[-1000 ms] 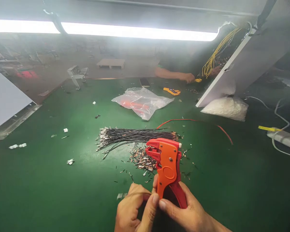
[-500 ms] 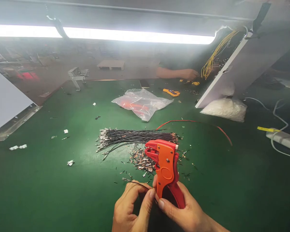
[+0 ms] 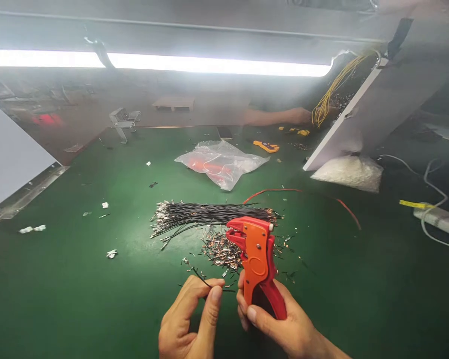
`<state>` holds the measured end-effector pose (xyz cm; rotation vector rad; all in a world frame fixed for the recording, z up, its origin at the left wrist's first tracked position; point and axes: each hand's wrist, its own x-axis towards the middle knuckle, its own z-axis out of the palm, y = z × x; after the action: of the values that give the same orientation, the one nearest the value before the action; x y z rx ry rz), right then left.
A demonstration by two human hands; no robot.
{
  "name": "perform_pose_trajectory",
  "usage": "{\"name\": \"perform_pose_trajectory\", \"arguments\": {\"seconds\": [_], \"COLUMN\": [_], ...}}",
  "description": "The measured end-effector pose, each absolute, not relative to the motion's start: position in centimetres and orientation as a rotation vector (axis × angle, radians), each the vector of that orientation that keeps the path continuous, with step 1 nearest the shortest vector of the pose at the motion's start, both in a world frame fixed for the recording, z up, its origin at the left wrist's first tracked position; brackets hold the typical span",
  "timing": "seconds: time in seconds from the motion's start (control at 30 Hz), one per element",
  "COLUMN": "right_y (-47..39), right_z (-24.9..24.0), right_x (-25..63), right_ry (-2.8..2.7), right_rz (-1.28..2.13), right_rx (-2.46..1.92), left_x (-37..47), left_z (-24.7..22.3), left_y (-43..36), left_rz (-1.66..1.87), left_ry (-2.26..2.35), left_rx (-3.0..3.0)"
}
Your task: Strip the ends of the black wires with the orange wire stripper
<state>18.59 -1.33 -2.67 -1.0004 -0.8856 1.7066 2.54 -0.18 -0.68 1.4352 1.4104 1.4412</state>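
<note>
Between thumb and forefinger, my left hand (image 3: 194,316) pinches a short black wire (image 3: 200,275). A metal terminal sits on the wire's far left end, while its other end sticks out to the right of my fingertips. My right hand (image 3: 280,319) is wrapped round the handles of an orange and red wire stripper (image 3: 256,254), held upright with its jaws facing left and apart. Nothing shows in the jaws. Behind the tool lies a bundle of black wires (image 3: 205,213) with terminals on the left ends. A heap of wire offcuts (image 3: 222,250) lies in front of the bundle.
A clear plastic bag (image 3: 220,162) with red contents lies farther back on the green table (image 3: 78,299). Yellow pliers (image 3: 266,146), a white slanted panel (image 3: 344,119) and a bag of white parts (image 3: 349,173) stand beyond. A co-worker's arm (image 3: 280,116) shows at the back.
My left hand has moved left with the wire, away from my right hand, so the wire's right end now shows. The wire stripper has stayed nearly in place. The view has tilted slightly.
</note>
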Motion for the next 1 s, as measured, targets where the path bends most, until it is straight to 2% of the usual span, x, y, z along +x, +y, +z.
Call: {"name": "perform_pose_trajectory", "arguments": {"seconds": [0.7, 1.0], "right_y": [-0.8, -0.9], "right_z": [-3.0, -3.9], "right_x": [18.7, 18.1], "right_ry": [-0.509, -0.776], "right_rz": [1.917, 1.799], "right_rx": [-0.837, -0.822], "left_x": [3.3, 3.4], "left_z": [-2.2, -2.1], "left_y": [-0.1, -0.1], "left_rz": [1.23, 1.157], "left_ry": [1.198, 1.172], "left_rx": [1.392, 1.025]}}
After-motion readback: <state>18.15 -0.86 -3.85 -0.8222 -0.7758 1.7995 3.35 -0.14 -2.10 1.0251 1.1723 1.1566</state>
